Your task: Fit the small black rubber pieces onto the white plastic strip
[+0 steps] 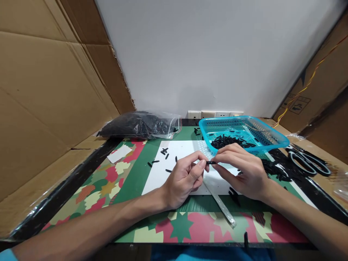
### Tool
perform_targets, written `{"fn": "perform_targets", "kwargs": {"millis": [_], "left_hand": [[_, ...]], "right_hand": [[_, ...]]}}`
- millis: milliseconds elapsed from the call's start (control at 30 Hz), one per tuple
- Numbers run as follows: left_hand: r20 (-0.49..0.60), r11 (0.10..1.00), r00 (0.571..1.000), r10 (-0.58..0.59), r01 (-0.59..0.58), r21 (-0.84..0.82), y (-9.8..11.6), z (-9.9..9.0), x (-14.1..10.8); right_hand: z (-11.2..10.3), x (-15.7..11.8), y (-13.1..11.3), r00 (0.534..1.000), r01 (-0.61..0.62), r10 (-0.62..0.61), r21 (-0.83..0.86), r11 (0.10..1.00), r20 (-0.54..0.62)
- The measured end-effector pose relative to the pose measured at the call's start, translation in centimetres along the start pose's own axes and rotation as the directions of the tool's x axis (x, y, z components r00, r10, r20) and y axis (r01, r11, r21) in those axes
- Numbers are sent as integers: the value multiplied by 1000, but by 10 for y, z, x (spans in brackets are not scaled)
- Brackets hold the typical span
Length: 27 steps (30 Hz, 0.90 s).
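Between my two hands is a small black piece [210, 162], lying level over the white sheet [156, 181]. My left hand [187, 177] pinches its left end between thumb and forefinger, the other fingers curled in. The fingertips of my right hand [241, 170] close on its right end. Behind my right hand, a blue basket [280, 140] holds a heap of similar black pieces [227, 141]. Several loose pieces [164, 150] lie on the sheet left of my hands. A flat pale strip [221, 207] lies below them, pointing toward the front edge.
A clear bag of black pieces [136, 125] lies at the back left. Scissors [307, 161] rest at the right beside another black pile [274, 170]. Cardboard walls [49, 90] flank the table, with sockets [208, 115] behind. A paper scrap [119, 153] lies left.
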<state>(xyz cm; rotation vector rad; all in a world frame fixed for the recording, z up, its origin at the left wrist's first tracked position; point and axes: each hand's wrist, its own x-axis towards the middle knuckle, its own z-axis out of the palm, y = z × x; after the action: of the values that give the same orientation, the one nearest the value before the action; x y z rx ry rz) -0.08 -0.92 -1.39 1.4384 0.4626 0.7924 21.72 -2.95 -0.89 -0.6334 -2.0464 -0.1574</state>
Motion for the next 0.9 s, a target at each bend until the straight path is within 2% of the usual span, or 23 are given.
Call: {"fn": "perform_targets", "kwargs": {"millis": [133,300,667,900], "left_hand": [[17,999,1000,4,-5,38,1,-1,0],[1,996,997,-83,83,20,0,-5,2],[28,997,999,-23,21,74,-4,-3,-3],[30,998,999,-11,9,54,-5,-3,-3]], "right_hand": [[0,0,2,998,49,-47,-50,998,44],[-3,-1,3,987,156,-148,-146,977,66],[-6,-4,8,979,171,-147,-176,969,143],[-6,-5,8,976,186,-162,-175,967,144]]}}
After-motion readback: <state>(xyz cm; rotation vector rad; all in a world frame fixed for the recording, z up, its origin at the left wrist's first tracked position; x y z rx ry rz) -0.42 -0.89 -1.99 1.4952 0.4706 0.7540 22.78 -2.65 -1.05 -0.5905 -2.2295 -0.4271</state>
